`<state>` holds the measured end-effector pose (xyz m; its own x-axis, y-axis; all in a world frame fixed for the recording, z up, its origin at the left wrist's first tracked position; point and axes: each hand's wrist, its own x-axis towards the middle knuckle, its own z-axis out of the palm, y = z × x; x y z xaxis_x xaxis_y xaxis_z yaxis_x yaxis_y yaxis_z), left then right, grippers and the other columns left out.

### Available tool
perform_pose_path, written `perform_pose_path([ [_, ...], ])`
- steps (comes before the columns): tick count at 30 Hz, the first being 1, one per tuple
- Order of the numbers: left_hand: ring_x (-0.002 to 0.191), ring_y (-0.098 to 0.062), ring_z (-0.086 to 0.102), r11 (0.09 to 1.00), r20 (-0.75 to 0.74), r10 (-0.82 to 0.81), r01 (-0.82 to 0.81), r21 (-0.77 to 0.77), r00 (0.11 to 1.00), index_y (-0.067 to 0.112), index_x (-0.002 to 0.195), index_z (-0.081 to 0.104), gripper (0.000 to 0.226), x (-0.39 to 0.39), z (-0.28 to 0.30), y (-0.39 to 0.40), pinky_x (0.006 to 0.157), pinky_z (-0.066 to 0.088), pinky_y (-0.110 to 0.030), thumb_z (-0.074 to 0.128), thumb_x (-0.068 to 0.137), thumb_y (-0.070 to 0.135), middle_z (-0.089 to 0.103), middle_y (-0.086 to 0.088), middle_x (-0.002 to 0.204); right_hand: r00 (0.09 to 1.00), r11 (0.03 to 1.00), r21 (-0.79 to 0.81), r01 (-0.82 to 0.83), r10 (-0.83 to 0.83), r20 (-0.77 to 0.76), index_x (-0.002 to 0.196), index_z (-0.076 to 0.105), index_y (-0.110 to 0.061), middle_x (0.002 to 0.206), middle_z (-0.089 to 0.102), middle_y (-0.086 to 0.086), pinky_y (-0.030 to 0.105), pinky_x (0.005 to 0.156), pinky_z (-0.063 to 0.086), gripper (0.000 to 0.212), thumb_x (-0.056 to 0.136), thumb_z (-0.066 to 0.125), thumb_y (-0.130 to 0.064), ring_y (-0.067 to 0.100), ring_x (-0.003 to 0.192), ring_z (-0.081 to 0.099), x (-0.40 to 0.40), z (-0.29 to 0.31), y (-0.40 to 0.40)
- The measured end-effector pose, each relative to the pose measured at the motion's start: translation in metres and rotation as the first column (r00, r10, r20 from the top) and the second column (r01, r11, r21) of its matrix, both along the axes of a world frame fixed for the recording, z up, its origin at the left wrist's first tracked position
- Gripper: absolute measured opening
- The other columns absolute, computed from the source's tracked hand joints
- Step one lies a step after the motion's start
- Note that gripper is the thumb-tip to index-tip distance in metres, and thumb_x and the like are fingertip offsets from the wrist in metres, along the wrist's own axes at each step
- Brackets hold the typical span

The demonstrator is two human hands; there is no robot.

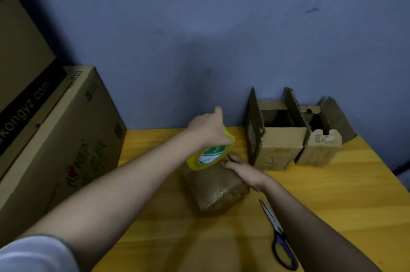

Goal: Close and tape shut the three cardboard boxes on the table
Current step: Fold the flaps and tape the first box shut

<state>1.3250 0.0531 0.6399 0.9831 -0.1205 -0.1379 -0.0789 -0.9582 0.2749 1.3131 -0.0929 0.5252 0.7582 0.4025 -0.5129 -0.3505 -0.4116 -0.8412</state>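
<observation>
A small closed cardboard box (pixel 216 189) lies in the middle of the yellow wooden table (pixel 332 194), its top glossy with tape. My left hand (pixel 207 127) grips a yellow roll of packing tape (pixel 210 154) just above the box's far end. My right hand (pixel 241 170) lies on the box's right top edge with its fingers pressing near the roll. Two more small cardboard boxes stand at the back right with their flaps up: one (pixel 275 138) nearer the middle, the other (pixel 319 138) to its right.
Blue-handled scissors (pixel 277 234) lie on the table to the right of the box, near my right forearm. Large cardboard cartons (pixel 66 129) are stacked along the left edge. A blue-grey wall closes the back.
</observation>
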Motion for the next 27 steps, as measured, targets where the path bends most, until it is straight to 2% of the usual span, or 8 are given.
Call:
perform_pose_path([
  [3, 0.102, -0.033, 0.057, 0.999, -0.099, -0.029, 0.028, -0.015, 0.995, 0.011, 0.107, 0.032, 0.052, 0.016, 0.0, -0.02, 0.07, 0.039, -0.033, 0.066, 0.078, 0.038, 0.05, -0.007, 0.097, 0.997, 0.996, 0.043, 0.077, -0.076, -0.02, 0.145, 0.036, -0.02, 0.141, 0.044, -0.004, 0.028, 0.104, 0.037, 0.049, 0.099, 0.049, -0.031, 0.015, 0.124, 0.046, 0.0, -0.009, -0.009],
  [7, 0.108, -0.033, 0.055, 0.995, -0.123, -0.087, 0.08, -0.063, 0.989, 0.013, 0.116, 0.042, 0.052, 0.034, -0.009, -0.03, 0.076, 0.043, -0.033, 0.068, 0.078, 0.039, 0.057, -0.012, 0.117, 0.974, 0.978, 0.039, 0.205, -0.207, 0.091, 0.139, 0.046, -0.009, 0.138, 0.051, 0.006, 0.033, 0.106, 0.039, 0.039, 0.102, 0.045, -0.021, 0.022, 0.127, 0.048, 0.002, -0.014, -0.009],
  [11, 0.122, -0.03, 0.05, 0.991, -0.01, -0.092, 0.091, -0.099, 0.996, 0.032, 0.14, 0.036, 0.069, 0.03, -0.019, -0.018, 0.091, 0.044, -0.035, 0.065, 0.08, 0.05, 0.053, -0.006, 0.134, 0.948, 0.93, -0.291, 0.223, -0.137, 0.287, 0.131, 0.049, -0.009, 0.13, 0.058, 0.015, 0.038, 0.098, 0.043, 0.032, 0.103, 0.041, -0.021, 0.033, 0.121, 0.052, 0.006, -0.015, 0.002],
  [14, 0.122, -0.031, 0.049, 0.974, 0.057, -0.056, 0.067, -0.219, 0.997, 0.031, 0.145, 0.026, 0.076, 0.013, -0.031, -0.009, 0.095, 0.044, -0.038, 0.065, 0.081, 0.044, 0.049, -0.008, 0.137, 0.908, 0.705, -0.629, 0.329, -0.052, 0.416, 0.134, 0.041, -0.01, 0.134, 0.054, 0.012, 0.039, 0.099, 0.037, 0.035, 0.102, 0.032, -0.02, 0.03, 0.126, 0.048, 0.001, -0.008, 0.02],
  [18, 0.122, -0.031, 0.05, 0.936, 0.076, -0.056, 0.078, -0.344, 0.996, 0.033, 0.142, 0.026, 0.071, 0.007, -0.041, 0.0, 0.095, 0.044, -0.04, 0.064, 0.083, 0.04, 0.045, -0.006, 0.139, 0.832, 0.687, -0.543, 0.482, -0.164, 0.53, 0.153, 0.002, -0.011, 0.15, 0.035, 0.008, 0.044, 0.108, 0.026, 0.084, 0.092, 0.053, -0.039, 0.026, 0.137, 0.031, -0.02, -0.006, 0.032],
  [21, 0.122, -0.029, 0.05, 0.939, 0.075, -0.105, 0.123, -0.322, 0.992, 0.038, 0.145, 0.025, 0.07, 0.011, -0.039, 0.002, 0.095, 0.044, -0.037, 0.062, 0.086, 0.041, 0.048, -0.007, 0.137, 0.848, 0.711, -0.568, 0.415, -0.075, 0.525, 0.151, -0.015, -0.013, 0.157, 0.019, 0.008, 0.05, 0.116, 0.015, 0.129, 0.068, 0.066, -0.07, 0.025, 0.145, 0.018, -0.038, -0.012, 0.041],
  [24, 0.119, -0.029, 0.052, 0.944, 0.091, -0.142, 0.163, -0.288, 0.986, 0.042, 0.146, 0.025, 0.07, 0.014, -0.04, 0.003, 0.093, 0.045, -0.036, 0.061, 0.086, 0.04, 0.055, -0.008, 0.13, 0.86, 0.671, -0.645, 0.366, 0.021, 0.509, 0.148, -0.025, -0.012, 0.162, 0.001, 0.006, 0.055, 0.117, 0.002, 0.146, 0.055, 0.06, -0.087, 0.024, 0.148, 0.003, -0.043, -0.021, 0.048],
  [27, 0.117, -0.029, 0.053, 0.944, 0.097, -0.138, 0.16, -0.29, 0.986, 0.044, 0.142, 0.031, 0.066, 0.017, -0.045, 0.006, 0.093, 0.046, -0.035, 0.062, 0.084, 0.043, 0.058, -0.006, 0.127, 0.873, 0.66, -0.672, 0.337, 0.05, 0.486, 0.147, -0.028, -0.013, 0.161, 0.002, 0.008, 0.055, 0.117, 0.006, 0.147, 0.054, 0.056, -0.09, 0.026, 0.147, 0.008, -0.042, -0.021, 0.048],
])
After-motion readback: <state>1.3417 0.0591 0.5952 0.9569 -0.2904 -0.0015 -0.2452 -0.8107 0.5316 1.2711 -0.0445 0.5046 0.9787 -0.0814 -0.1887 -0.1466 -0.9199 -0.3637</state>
